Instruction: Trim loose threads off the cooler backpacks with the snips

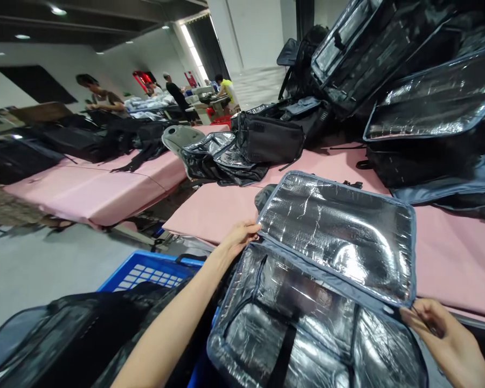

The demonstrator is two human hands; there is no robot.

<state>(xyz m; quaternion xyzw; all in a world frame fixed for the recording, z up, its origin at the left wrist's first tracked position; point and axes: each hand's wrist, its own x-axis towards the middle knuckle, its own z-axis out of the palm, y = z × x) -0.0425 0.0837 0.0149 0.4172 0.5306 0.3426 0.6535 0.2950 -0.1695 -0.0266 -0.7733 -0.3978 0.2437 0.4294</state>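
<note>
"Where's the bag (327,323)?"
"Lower centre of the frame, lid (339,234) open over the desk (210,210)."
"Fingers (251,229)?"
"Left hand (242,237) pinching the lid's lower-left corner; right hand (440,326) gripping its lower-right one."

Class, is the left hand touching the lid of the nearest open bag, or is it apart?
Touching. The head view shows the left hand pinching the lid at its lower-left corner, with no gap showing.

Blue crate (156,258), pink-covered table (105,194) bearing black bags (81,143) — person in yellow (227,89) farther back, dark curtain (207,46), ceiling light (59,11).
</note>
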